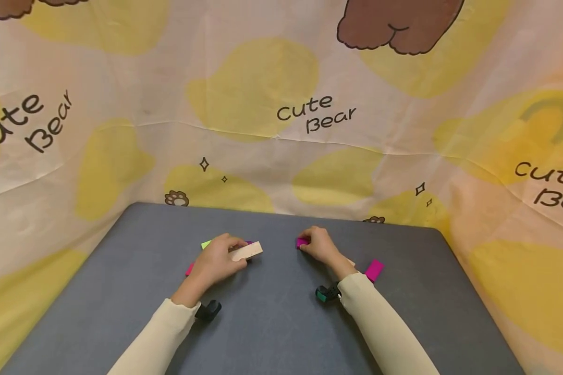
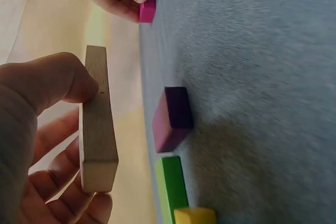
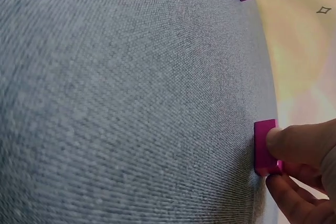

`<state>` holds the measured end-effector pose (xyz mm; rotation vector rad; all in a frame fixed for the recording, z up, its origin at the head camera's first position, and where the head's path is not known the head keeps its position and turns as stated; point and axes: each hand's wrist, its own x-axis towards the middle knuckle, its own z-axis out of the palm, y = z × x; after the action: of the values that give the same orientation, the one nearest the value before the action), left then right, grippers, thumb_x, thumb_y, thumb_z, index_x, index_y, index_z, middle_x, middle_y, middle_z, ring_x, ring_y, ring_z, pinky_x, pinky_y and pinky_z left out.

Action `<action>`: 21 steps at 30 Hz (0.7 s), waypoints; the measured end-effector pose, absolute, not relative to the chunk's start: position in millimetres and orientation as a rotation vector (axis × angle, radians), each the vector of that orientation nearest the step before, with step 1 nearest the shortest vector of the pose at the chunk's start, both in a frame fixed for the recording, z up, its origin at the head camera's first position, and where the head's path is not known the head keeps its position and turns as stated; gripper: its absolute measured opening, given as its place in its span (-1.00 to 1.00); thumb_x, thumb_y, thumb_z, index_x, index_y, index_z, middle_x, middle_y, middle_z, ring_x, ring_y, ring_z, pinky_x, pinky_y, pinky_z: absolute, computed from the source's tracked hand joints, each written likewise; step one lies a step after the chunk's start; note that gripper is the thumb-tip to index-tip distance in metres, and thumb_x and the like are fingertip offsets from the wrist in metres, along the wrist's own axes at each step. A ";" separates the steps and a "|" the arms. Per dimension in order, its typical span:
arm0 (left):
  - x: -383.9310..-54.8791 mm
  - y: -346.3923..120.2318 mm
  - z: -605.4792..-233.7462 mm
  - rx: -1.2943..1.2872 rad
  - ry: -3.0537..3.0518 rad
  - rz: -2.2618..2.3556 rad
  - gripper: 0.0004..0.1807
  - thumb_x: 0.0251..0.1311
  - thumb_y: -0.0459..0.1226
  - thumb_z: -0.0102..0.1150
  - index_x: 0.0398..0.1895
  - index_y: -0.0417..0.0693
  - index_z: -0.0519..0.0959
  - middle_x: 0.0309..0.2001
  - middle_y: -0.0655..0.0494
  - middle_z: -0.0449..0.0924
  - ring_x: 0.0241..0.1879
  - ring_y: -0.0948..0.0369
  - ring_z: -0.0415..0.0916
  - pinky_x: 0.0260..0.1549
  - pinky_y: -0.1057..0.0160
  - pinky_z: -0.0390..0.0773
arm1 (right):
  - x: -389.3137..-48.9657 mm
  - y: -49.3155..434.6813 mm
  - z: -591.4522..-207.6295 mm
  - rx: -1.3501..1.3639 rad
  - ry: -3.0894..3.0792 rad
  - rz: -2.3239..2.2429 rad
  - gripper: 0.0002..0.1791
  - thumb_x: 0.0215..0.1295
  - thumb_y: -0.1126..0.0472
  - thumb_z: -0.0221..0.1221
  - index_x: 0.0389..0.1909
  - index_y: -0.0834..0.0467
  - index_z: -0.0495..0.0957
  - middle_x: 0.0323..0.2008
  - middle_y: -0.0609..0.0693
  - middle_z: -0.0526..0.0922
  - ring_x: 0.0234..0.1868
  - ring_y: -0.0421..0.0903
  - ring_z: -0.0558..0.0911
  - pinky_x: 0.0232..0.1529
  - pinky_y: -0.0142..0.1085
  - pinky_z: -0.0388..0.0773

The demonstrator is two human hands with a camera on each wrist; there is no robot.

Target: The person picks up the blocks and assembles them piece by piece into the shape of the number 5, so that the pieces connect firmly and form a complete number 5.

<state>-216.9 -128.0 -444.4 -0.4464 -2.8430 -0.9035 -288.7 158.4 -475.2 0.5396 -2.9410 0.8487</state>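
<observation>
My left hand [image 1: 217, 262] grips a plain wooden block [image 2: 98, 129] between thumb and fingers, lifted above the table. Below it, in the left wrist view, a purple block [image 2: 173, 120] sits close to a green block [image 2: 170, 188] and a yellow block [image 2: 196, 216]. My right hand [image 1: 322, 247] pinches a small magenta block [image 3: 264, 148] near the far side of the table; the block is at or just above the surface. Part of a red block [image 1: 190, 269] shows beside the left hand, which hides most of that group in the head view.
Another magenta block [image 1: 374, 270] lies right of the right wrist, with a pale wooden piece [image 1: 351, 262] partly hidden behind that wrist. The grey table [image 1: 272, 328] ends at a printed cloth wall [image 1: 272, 172] at the back and sides.
</observation>
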 end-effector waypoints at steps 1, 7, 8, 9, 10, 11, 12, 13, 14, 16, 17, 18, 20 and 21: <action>-219.7 -126.1 -444.0 -0.475 -2.834 -0.907 -0.67 -0.12 -0.22 0.36 -0.18 0.08 0.69 -0.26 0.17 0.58 -0.34 0.25 0.42 -0.37 0.27 0.41 | -288.7 158.0 -475.1 0.541 -2.939 0.851 -0.75 0.05 0.34 0.35 -0.19 0.25 0.71 -0.26 0.12 0.67 -0.25 -0.05 0.58 -0.22 -0.21 0.51; -238.2 -114.1 -443.5 -0.579 -2.841 -0.873 -0.67 -0.09 -0.22 0.39 -0.16 0.07 0.70 -0.30 0.17 0.55 -0.38 0.24 0.37 -0.41 0.28 0.38 | -288.4 156.4 -473.7 0.529 -2.951 0.835 -0.75 0.03 0.35 0.36 -0.20 0.25 0.71 -0.26 0.11 0.70 -0.28 -0.07 0.59 -0.23 -0.22 0.53; -241.0 -112.1 -443.0 -0.586 -2.848 -0.875 -0.67 -0.09 -0.22 0.39 -0.15 0.07 0.70 -0.30 0.16 0.55 -0.38 0.24 0.37 -0.42 0.28 0.38 | -288.5 156.3 -473.7 0.530 -2.948 0.833 -0.75 0.03 0.35 0.36 -0.21 0.25 0.71 -0.27 0.11 0.71 -0.27 -0.06 0.60 -0.23 -0.22 0.53; -244.0 -110.0 -442.7 -0.595 -2.855 -0.878 -0.67 -0.08 -0.22 0.39 -0.15 0.08 0.70 -0.29 0.16 0.55 -0.38 0.24 0.38 -0.41 0.28 0.38 | -288.4 156.4 -473.7 0.530 -2.947 0.832 -0.75 0.02 0.35 0.36 -0.21 0.26 0.71 -0.26 0.12 0.70 -0.26 -0.05 0.60 -0.22 -0.21 0.54; -247.1 -107.8 -442.8 -0.603 -2.862 -0.882 -0.68 -0.06 -0.21 0.38 -0.14 0.10 0.70 -0.28 0.16 0.56 -0.37 0.23 0.39 -0.41 0.28 0.39 | -288.2 156.5 -473.5 0.532 -2.945 0.835 -0.75 0.02 0.36 0.36 -0.21 0.26 0.71 -0.26 0.13 0.70 -0.26 -0.04 0.61 -0.21 -0.20 0.54; -250.1 -105.4 -442.4 -0.610 -2.872 -0.890 -0.68 -0.05 -0.21 0.38 -0.13 0.11 0.70 -0.26 0.16 0.56 -0.35 0.23 0.40 -0.40 0.28 0.40 | -288.5 156.6 -473.7 0.531 -2.947 0.832 -0.75 0.02 0.36 0.36 -0.21 0.27 0.71 -0.25 0.13 0.70 -0.25 -0.03 0.61 -0.20 -0.19 0.54; -253.2 -102.9 -442.3 -0.618 -2.877 -0.898 -0.68 -0.04 -0.22 0.37 -0.13 0.11 0.70 -0.25 0.15 0.57 -0.34 0.22 0.40 -0.39 0.28 0.41 | -288.4 156.6 -473.5 0.529 -2.946 0.831 -0.75 0.02 0.36 0.36 -0.21 0.27 0.71 -0.25 0.14 0.70 -0.25 -0.03 0.61 -0.20 -0.19 0.54; -256.3 -100.5 -442.5 -0.629 -2.880 -0.904 -0.68 -0.04 -0.22 0.37 -0.12 0.10 0.70 -0.24 0.15 0.58 -0.33 0.22 0.41 -0.38 0.27 0.42 | -288.4 156.4 -473.6 0.528 -2.946 0.824 -0.75 0.03 0.36 0.36 -0.20 0.27 0.71 -0.25 0.14 0.70 -0.24 -0.02 0.61 -0.20 -0.19 0.54; -259.4 -98.2 -443.3 -0.639 -2.883 -0.909 -0.68 -0.03 -0.23 0.37 -0.12 0.10 0.70 -0.23 0.14 0.58 -0.32 0.21 0.42 -0.37 0.27 0.42 | -288.2 156.1 -473.4 0.527 -2.946 0.816 -0.75 0.03 0.35 0.36 -0.20 0.26 0.71 -0.25 0.14 0.69 -0.24 -0.02 0.61 -0.20 -0.19 0.54; -265.4 -93.7 -446.2 -0.654 -2.888 -0.914 -0.68 -0.04 -0.24 0.36 -0.13 0.08 0.70 -0.22 0.13 0.59 -0.30 0.21 0.44 -0.34 0.26 0.44 | -287.5 155.3 -472.8 0.530 -2.947 0.801 -0.75 0.05 0.34 0.35 -0.19 0.26 0.71 -0.24 0.14 0.68 -0.24 -0.02 0.61 -0.20 -0.18 0.54; -267.9 -91.3 -447.2 -0.659 -2.892 -0.918 -0.68 -0.04 -0.25 0.36 -0.13 0.07 0.70 -0.23 0.13 0.59 -0.30 0.21 0.44 -0.33 0.26 0.44 | -287.3 154.8 -472.5 0.533 -2.948 0.795 -0.75 0.06 0.34 0.35 -0.18 0.26 0.70 -0.24 0.14 0.68 -0.24 -0.01 0.61 -0.20 -0.18 0.54; -270.4 -89.2 -449.3 -0.664 -2.891 -0.921 -0.68 -0.05 -0.26 0.36 -0.14 0.06 0.70 -0.23 0.12 0.60 -0.29 0.21 0.45 -0.31 0.26 0.45 | -286.5 154.4 -471.9 0.536 -2.947 0.790 -0.75 0.07 0.34 0.35 -0.18 0.26 0.70 -0.24 0.14 0.67 -0.24 0.00 0.61 -0.20 -0.17 0.54; -274.9 -84.6 -453.0 -0.671 -2.897 -0.937 -0.69 -0.05 -0.27 0.36 -0.14 0.04 0.69 -0.22 0.12 0.60 -0.27 0.20 0.46 -0.29 0.26 0.46 | -285.7 154.1 -471.4 0.536 -2.943 0.787 -0.75 0.07 0.33 0.34 -0.18 0.26 0.70 -0.24 0.13 0.67 -0.24 0.00 0.61 -0.20 -0.16 0.54; -276.8 -82.0 -454.6 -0.674 -2.901 -0.945 -0.69 -0.04 -0.27 0.36 -0.14 0.03 0.68 -0.21 0.11 0.60 -0.26 0.20 0.47 -0.28 0.26 0.47 | -285.4 154.2 -471.2 0.529 -2.944 0.789 -0.75 0.08 0.33 0.34 -0.18 0.25 0.70 -0.25 0.13 0.67 -0.24 0.00 0.61 -0.19 -0.16 0.54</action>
<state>-276.8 -82.0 -454.6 -0.6739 -2.9014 -0.9453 -285.4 154.2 -471.2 0.5292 -2.9437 0.7887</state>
